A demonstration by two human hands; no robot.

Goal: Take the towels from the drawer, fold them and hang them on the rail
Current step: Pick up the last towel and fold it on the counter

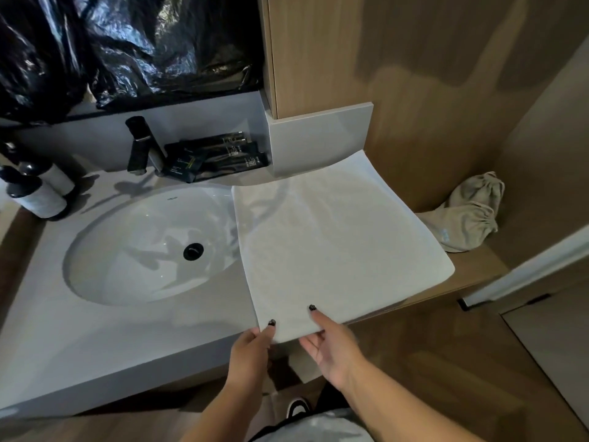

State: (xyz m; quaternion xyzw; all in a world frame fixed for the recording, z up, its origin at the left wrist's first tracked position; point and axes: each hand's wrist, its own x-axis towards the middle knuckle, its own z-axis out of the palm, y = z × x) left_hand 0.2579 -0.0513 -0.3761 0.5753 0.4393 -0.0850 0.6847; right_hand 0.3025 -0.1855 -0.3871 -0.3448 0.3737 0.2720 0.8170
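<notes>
A white towel (331, 244) lies spread flat on the grey vanity counter (105, 342), to the right of the sink, with its right part overhanging a lower wooden shelf. My left hand (251, 346) pinches the towel's near edge at its left corner, thumb on top. My right hand (331, 342) pinches the same near edge a little to the right, thumb on top and fingers under the cloth. No drawer and no rail are in view.
An oval white sink (153, 247) with a black drain fills the counter's left. Behind it stand a black tap (140, 145), dark sachets (216, 157) and two bottles (35, 193). A beige drawstring bag (468, 215) lies on the wooden shelf (478, 269). Wooden walls rise at the right.
</notes>
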